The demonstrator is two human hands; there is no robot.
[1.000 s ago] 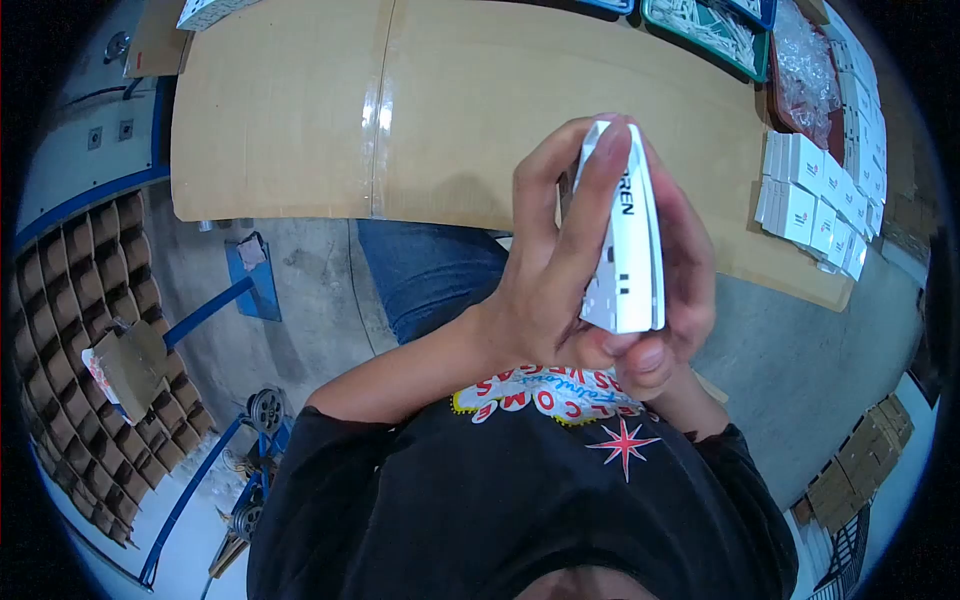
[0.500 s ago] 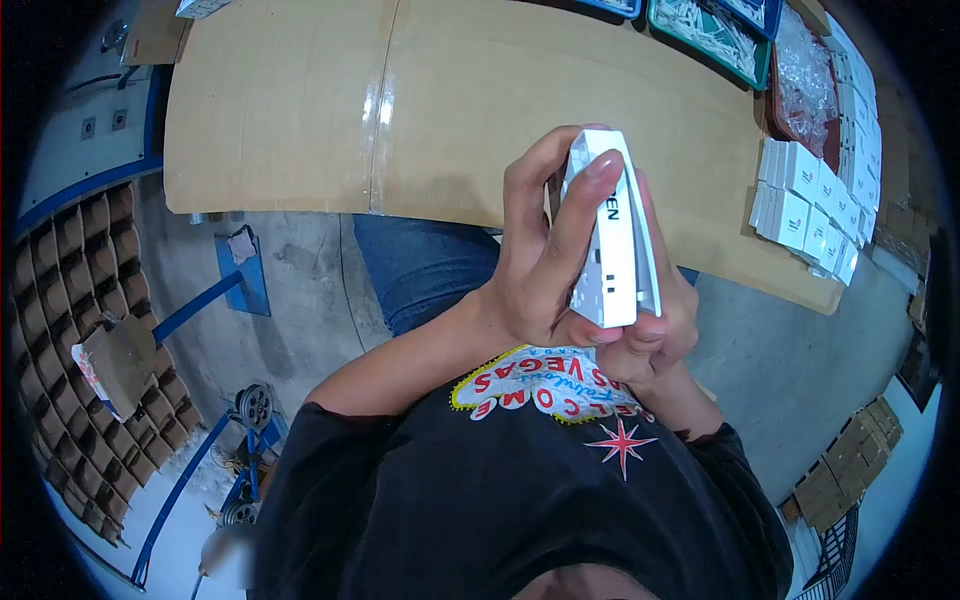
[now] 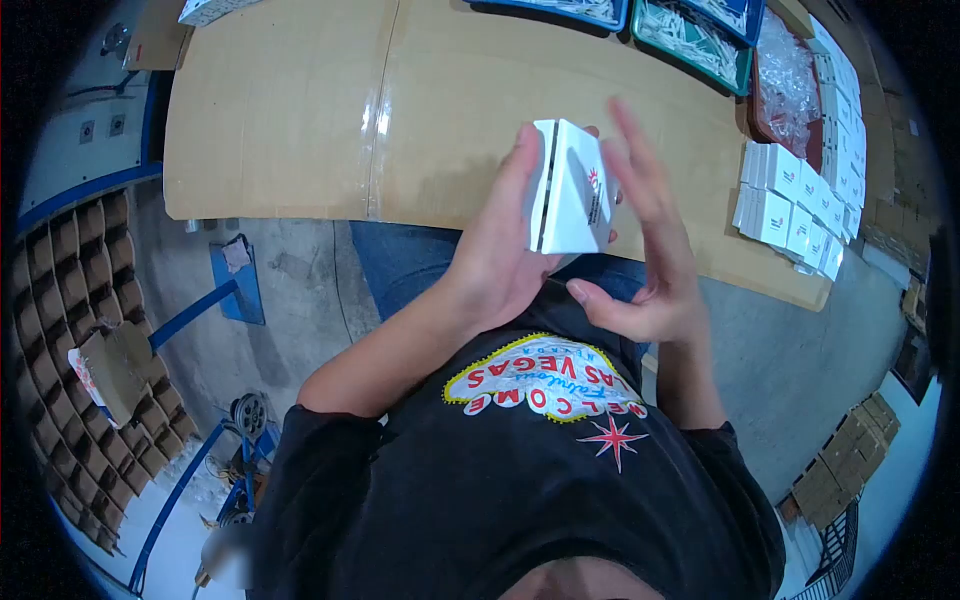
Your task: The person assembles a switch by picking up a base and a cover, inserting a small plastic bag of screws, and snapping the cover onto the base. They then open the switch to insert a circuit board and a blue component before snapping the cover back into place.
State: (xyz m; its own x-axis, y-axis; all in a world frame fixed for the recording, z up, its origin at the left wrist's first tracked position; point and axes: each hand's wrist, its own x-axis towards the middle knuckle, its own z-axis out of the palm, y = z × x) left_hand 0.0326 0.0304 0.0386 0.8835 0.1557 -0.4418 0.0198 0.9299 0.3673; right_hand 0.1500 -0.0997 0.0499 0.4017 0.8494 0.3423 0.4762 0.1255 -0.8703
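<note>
Worktop [image 3: 280, 120] is showing one long shiny seam [image 3: 375, 120], left of both hands. Left hand [image 3: 500, 240] is reaching up beside the seam, and its fingers are clamping on one white box [image 3: 580, 200]. The thumb is pressing along the box's left side, and fingertips are peeking out past its right side. The hand is holding the box up in the air, in front of the chest. The box's long axis is running away from the shirt [image 3: 500, 480], with one end pointing away and one end facing back. It is leaning just a bit. One thin dark gap is running the long way down its left part. Its wide right face is showing one small red mark and some dark letters, turned sideways and too small to read.

Right hand [image 3: 650, 250] is hanging open just right of the box, not touching it. Its thumb is pointing left, its fingers are pointing away, wide apart from the thumb, and their tips are looking blurry. Farther right, two blue trays [image 3: 622, 25] and one green tray [image 3: 744, 82] are holding thin white bits. One red-brown tray [image 3: 757, 125] is holding clear plastic. Many small white boxes [image 3: 790, 205] are sitting in rows near it, too many to count well.
</note>
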